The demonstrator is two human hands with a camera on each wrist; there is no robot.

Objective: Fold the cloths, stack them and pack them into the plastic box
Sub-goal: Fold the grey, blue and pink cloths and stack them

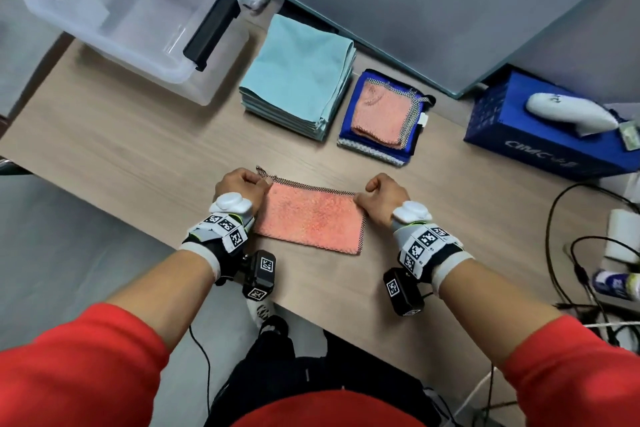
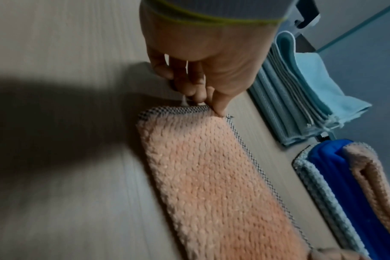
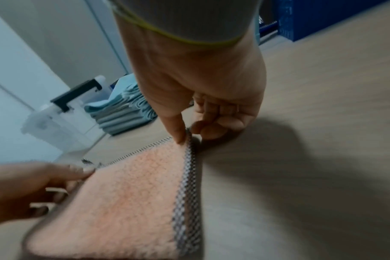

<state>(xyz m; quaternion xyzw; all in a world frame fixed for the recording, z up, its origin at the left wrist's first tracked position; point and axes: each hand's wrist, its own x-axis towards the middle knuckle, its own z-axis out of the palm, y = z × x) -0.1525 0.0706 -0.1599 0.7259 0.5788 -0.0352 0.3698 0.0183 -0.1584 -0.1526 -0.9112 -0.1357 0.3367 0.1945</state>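
Observation:
A pink cloth (image 1: 311, 217) with a checked border lies folded in half on the wooden table near its front edge. My left hand (image 1: 242, 185) pinches its far left corner, thumb on top (image 2: 219, 105). My right hand (image 1: 375, 196) pinches the far right corner between thumb and forefinger (image 3: 178, 135). Behind stand two stacks: folded light-blue cloths (image 1: 301, 80) and a pile with a blue cloth and a folded pink cloth (image 1: 381, 114) on top. The clear plastic box (image 1: 138, 7) with black latches sits at the back left, nothing visible inside it.
A grey glass-edged panel (image 1: 450, 0) rises behind the stacks. A blue carton (image 1: 547, 135) with a white device on it stands at the right. Black cables (image 1: 571, 253) and a small bottle lie at the right edge. The table's front edge runs close under my wrists.

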